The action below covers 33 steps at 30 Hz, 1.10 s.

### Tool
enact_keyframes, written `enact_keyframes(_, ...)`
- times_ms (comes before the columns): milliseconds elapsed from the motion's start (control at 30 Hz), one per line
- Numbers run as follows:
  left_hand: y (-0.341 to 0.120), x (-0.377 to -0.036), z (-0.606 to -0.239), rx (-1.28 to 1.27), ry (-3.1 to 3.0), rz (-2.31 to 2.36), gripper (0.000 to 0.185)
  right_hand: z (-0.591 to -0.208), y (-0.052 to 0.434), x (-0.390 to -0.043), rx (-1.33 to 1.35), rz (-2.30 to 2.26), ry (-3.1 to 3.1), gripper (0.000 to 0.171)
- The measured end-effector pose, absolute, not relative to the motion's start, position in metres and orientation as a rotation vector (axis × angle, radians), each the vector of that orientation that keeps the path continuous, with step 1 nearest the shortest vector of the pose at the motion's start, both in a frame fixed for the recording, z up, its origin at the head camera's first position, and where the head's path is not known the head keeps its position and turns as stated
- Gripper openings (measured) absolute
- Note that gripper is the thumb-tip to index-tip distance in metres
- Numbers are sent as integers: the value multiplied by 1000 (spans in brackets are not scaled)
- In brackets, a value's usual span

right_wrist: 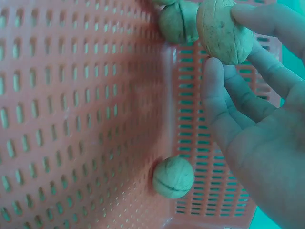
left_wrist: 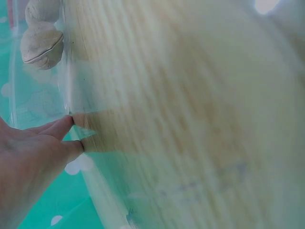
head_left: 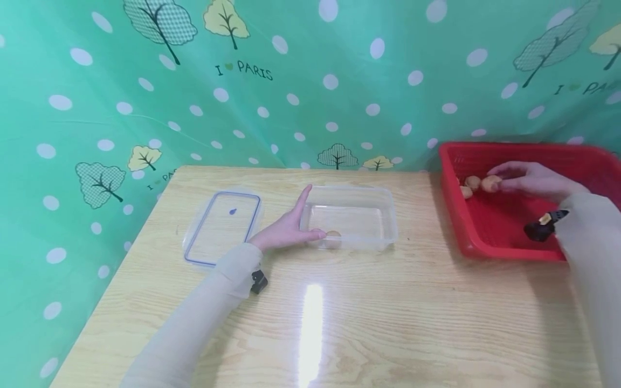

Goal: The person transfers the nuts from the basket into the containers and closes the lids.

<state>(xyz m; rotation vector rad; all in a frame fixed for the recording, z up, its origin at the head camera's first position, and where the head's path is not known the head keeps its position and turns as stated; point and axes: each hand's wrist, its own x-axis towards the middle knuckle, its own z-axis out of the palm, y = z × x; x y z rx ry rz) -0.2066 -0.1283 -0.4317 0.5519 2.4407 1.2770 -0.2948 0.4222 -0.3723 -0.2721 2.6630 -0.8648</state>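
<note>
My left hand [head_left: 291, 229] spreads straight fingers and thumb across the left end of a clear plastic food container [head_left: 354, 243], touching its edge. Inside lie two walnuts, one behind the front wall [head_left: 333, 240] in the head view; the left wrist view shows a cracked walnut [left_wrist: 44, 47] close to the other. Over at the right, my right hand [head_left: 533, 179] reaches into a red plastic basket [head_left: 461, 221]. Between thumb and fingertips it pinches a walnut [right_wrist: 224, 31]. Beside that sits another walnut [right_wrist: 178, 23], and a separate walnut [right_wrist: 174, 176] rests lower in the right wrist view.
A clear lid [head_left: 223, 229] with a blue seal lies left of the container on the wooden table [head_left: 388, 312]. Behind the table hangs a green patterned cloth [head_left: 301, 81]. The basket has high slotted walls.
</note>
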Motion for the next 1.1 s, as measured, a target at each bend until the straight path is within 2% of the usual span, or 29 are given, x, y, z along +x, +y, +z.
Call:
enact_keyframes(67, -128, -206, -432, 546, 2442, 1269, 117, -370, 418, -293, -261, -873, 2669, 57)
enact_keyframes(300, -129, -205, -434, 548, 2436, 1271, 116, -348, 399, -283, -191, -874, 2654, 70)
enact_keyframes(533, -128, -205, -436, 562, 2433, 1272, 116, -331, 384, -277, -188, -943, 2663, 57)
enact_keyframes(867, -128, -205, -433, 537, 2436, 1273, 117, -310, 366, -266, -220, -983, 2693, 60)
enact_keyframes(1100, -128, -207, -432, 550, 2440, 1265, 117, -301, 352, -258, -293, -1007, 2704, 52)
